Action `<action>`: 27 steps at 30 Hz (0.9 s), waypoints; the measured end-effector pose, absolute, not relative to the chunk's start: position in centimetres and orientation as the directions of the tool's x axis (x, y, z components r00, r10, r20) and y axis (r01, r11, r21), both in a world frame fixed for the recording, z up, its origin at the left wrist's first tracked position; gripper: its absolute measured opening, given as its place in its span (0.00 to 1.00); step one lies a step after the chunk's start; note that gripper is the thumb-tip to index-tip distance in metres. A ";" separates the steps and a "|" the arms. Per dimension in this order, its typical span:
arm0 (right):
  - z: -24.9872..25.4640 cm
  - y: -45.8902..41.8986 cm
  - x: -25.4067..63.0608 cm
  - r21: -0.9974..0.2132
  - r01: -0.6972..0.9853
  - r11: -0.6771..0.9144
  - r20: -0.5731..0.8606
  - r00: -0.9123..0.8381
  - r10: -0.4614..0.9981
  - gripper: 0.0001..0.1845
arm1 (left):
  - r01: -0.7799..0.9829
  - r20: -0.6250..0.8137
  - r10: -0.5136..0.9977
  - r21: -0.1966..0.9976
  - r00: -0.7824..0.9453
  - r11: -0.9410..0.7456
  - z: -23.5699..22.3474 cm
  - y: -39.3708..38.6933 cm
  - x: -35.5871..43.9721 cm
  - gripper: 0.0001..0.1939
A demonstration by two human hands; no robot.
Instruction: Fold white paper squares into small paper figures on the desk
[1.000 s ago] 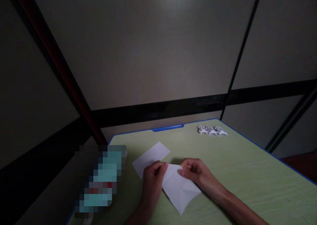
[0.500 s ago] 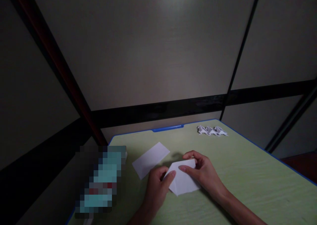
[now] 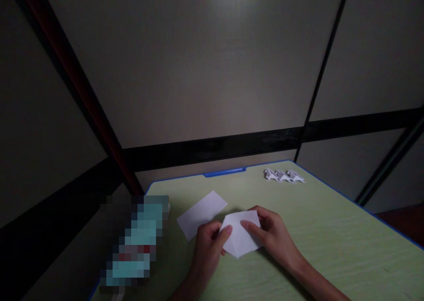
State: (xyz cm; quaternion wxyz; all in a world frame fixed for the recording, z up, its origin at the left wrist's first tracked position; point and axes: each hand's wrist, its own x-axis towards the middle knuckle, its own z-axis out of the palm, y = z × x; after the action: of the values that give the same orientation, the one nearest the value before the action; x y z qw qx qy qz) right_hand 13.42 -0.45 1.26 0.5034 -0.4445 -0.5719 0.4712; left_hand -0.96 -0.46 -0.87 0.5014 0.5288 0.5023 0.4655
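A white sheet of paper with a crease and a slanted left corner is held between both hands, above the table. My left hand pinches its left edge, thumb on top and fingers tucked behind. On the opposite side, my right hand grips the right edge, its thumb lying flat on the upper face and the other fingers underneath. Behind my left hand, a flat white paper rectangle lies on the table. What the paper's underside looks like is hidden.
Several folded white paper figures stand in a row at the table's far right. A blurred-out teal object lies along the left edge. The pale green table has a blue rim and a blue handle, with panelled doors behind.
The held paper has shifted slightly and turned a little in my hands. My right hand's fingers have moved in behind the paper's right edge. The things on the table stay put.
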 end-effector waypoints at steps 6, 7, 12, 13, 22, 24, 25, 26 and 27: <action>1.9 -1.0 13.7 -0.954 0.106 0.280 0.254 -0.209 0.944 0.11 | 0.051 -0.006 0.999 0.999 0.032 0.004 -0.6 -0.3 -0.9 0.17; 2.0 -1.0 13.8 -0.934 0.124 0.335 0.303 -0.226 0.926 0.10 | 0.049 -0.008 1.000 0.999 0.029 0.006 -0.5 -0.3 -0.9 0.17; 2.0 -1.1 13.9 -0.861 0.185 0.474 0.403 -0.318 0.858 0.10 | -0.021 -0.001 0.998 1.000 0.065 0.003 -0.2 -0.5 -0.8 0.15; 2.0 -1.1 13.9 -0.854 0.192 0.483 0.405 -0.338 0.850 0.11 | -0.043 -0.001 0.997 0.999 0.081 0.005 -0.2 -0.5 -0.7 0.15; 2.2 -1.1 13.7 -0.825 0.233 0.515 0.405 -0.391 0.826 0.18 | -0.121 -0.090 0.989 0.987 0.121 0.105 -0.4 -0.4 -0.5 0.18; 2.2 -1.2 13.7 -0.817 0.224 0.532 0.413 -0.416 0.810 0.20 | -0.082 -0.067 0.990 0.994 0.122 0.077 -0.3 -0.5 -0.6 0.17; 2.1 -1.2 13.7 -0.812 0.218 0.541 0.419 -0.427 0.801 0.21 | -0.067 -0.055 0.991 0.996 0.125 0.064 -0.3 -0.5 -0.6 0.16; 2.1 -1.2 13.8 -0.808 0.213 0.549 0.426 -0.432 0.795 0.20 | -0.061 -0.043 0.991 0.997 0.127 0.051 -0.3 -0.5 -0.6 0.15; 2.1 -1.2 13.8 -0.807 0.210 0.552 0.431 -0.429 0.794 0.19 | -0.061 -0.034 0.992 0.997 0.123 0.042 -0.3 -0.5 -0.6 0.15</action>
State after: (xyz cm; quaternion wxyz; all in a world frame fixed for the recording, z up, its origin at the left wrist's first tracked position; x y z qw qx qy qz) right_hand 13.78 -1.24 2.11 0.4240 -0.3248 -0.7721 0.3443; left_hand -0.60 -0.50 -0.26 0.5548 0.5036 0.4619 0.4747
